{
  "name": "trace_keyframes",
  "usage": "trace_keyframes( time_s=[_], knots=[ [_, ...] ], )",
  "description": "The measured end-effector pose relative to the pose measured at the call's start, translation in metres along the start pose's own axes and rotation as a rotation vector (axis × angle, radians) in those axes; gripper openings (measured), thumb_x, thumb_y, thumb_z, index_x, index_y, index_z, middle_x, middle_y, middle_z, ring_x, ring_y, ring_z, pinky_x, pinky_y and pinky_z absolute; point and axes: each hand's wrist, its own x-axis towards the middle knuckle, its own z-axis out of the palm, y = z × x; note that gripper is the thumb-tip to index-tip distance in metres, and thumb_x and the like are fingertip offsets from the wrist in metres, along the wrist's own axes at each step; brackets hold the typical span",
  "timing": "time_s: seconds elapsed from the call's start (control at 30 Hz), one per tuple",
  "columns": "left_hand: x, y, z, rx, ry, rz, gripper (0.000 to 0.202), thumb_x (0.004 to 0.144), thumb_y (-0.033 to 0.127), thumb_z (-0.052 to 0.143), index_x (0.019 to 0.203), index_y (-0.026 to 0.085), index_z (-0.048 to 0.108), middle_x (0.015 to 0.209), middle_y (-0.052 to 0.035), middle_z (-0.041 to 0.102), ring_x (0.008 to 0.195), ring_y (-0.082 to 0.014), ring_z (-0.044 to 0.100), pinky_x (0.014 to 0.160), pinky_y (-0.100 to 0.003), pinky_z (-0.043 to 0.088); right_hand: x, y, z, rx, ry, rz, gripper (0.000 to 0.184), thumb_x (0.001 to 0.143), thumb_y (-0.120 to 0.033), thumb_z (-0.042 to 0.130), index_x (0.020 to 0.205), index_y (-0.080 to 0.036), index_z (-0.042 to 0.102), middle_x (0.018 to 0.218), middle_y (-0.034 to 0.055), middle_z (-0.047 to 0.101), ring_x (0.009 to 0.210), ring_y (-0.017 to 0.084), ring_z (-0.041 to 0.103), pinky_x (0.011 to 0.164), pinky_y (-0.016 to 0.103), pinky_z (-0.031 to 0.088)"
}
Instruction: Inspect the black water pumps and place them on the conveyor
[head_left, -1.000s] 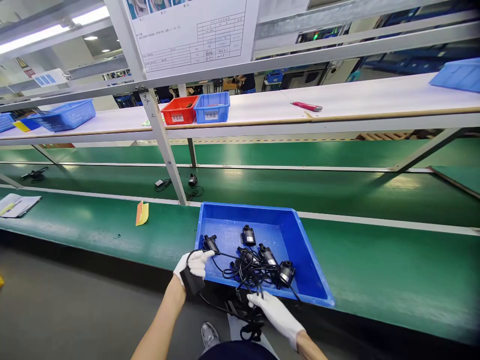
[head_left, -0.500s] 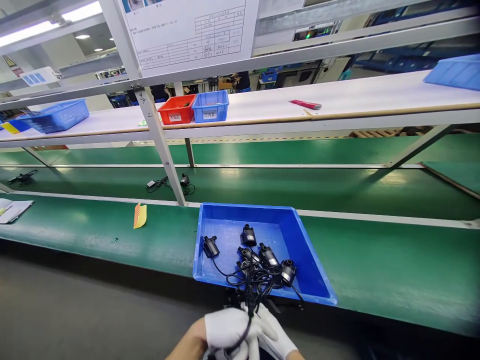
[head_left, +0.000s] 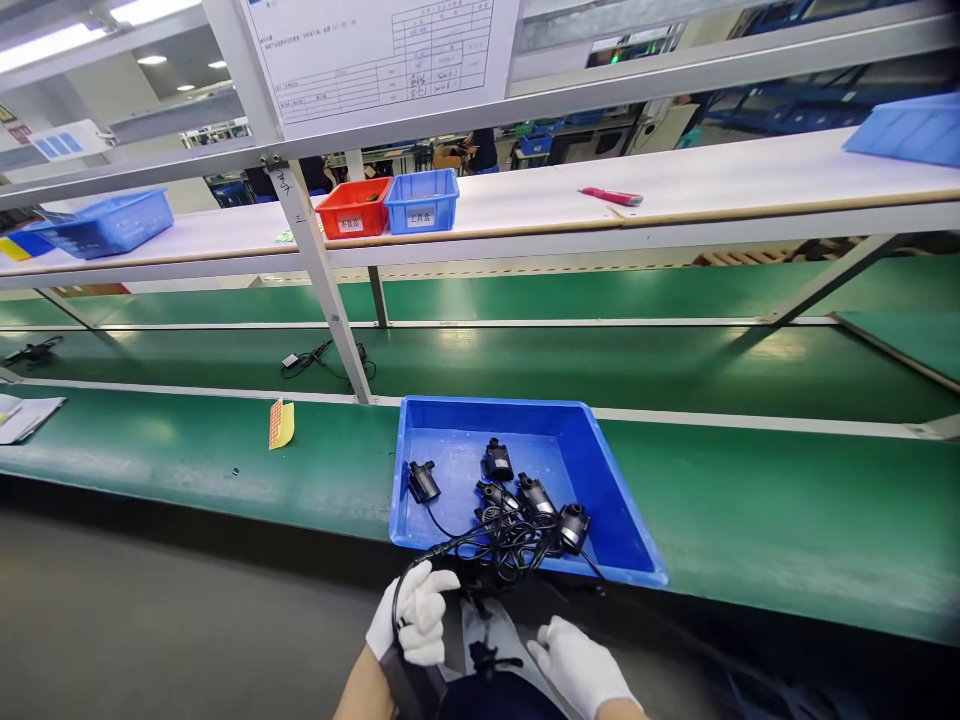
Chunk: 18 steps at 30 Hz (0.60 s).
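A blue tray (head_left: 600, 480) sits on the near edge of the green bench and holds several small black pumps (head_left: 525, 495) with tangled black cables (head_left: 502, 540). My left hand (head_left: 415, 618), in a white glove, is closed on a black cable that loops up to the tangle in the tray; a black block hangs under that hand. My right hand (head_left: 581, 668), also gloved, is low in front of the tray with its fingers curled toward a short black cable end (head_left: 487, 660); whether it holds anything is hidden.
A yellow card (head_left: 281, 424) lies on the green bench (head_left: 750, 520) left of the tray. Another pump with its cable (head_left: 315, 358) lies on the belt behind. The upper shelf carries a red bin (head_left: 354, 209), blue bins (head_left: 421, 201) and a red-handled tool (head_left: 611, 196). Papers (head_left: 22, 415) lie far left.
Both hands were pressed together on the cable below the tray half a second ago. They have come apart: the left keeps the cable at the left, the right has moved to the right.
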Motion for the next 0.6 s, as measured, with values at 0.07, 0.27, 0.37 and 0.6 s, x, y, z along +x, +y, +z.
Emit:
trace_keyframes(
  time_s=[0.07, 0.27, 0.37, 0.6],
  knots=[
    [-0.002, -0.007, 0.004, 0.001, 0.034, -0.022, 0.055, 0.109, 0.043, 0.031, 0.114, 0.013, 0.076, 0.047, 0.0098, 0.046, 0.025, 0.0007, -0.005, 0.027, -0.016, 0.007, -0.001, -0.003, 0.010, 0.046, 0.020, -0.057, 0.024, 0.097, -0.027, 0.063, 0.118, -0.018, 0.073, 0.118, 0.0124, 0.075, 0.107, 0.026, 0.073, 0.098, 0.044, 0.055],
    [-0.022, -0.008, 0.018, 0.135, 0.205, -0.027, 0.045, 0.104, 0.044, 0.045, 0.095, 0.010, 0.074, 0.048, 0.0070, 0.046, 0.031, -0.0016, 0.008, 0.033, -0.018, 0.012, -0.007, -0.027, 0.019, 0.209, 0.068, -0.173, 0.030, 0.100, -0.032, 0.054, 0.121, -0.021, 0.073, 0.119, 0.0097, 0.077, 0.110, 0.025, 0.073, 0.101, 0.042, 0.054],
    [-0.035, 0.016, 0.021, 0.272, 0.374, 0.113, 0.043, 0.103, 0.047, 0.048, 0.091, 0.013, 0.071, 0.049, 0.0075, 0.044, 0.037, -0.0037, 0.023, 0.040, -0.017, 0.020, -0.013, -0.027, -0.017, 0.284, 0.121, -0.229, 0.032, 0.102, -0.037, 0.049, 0.111, -0.025, 0.077, 0.120, 0.0047, 0.078, 0.113, 0.023, 0.071, 0.106, 0.037, 0.051],
    [-0.037, 0.059, 0.054, 0.823, 0.576, 0.212, 0.020, 0.091, 0.029, 0.068, 0.076, 0.017, 0.067, 0.047, 0.0047, 0.052, 0.048, -0.0090, 0.042, 0.053, -0.021, 0.032, 0.067, 0.005, -0.161, 0.272, 0.280, -0.154, 0.037, 0.109, -0.047, 0.046, 0.123, -0.021, 0.069, 0.123, 0.0080, 0.073, 0.109, 0.022, 0.069, 0.103, 0.046, 0.053]
  ],
)
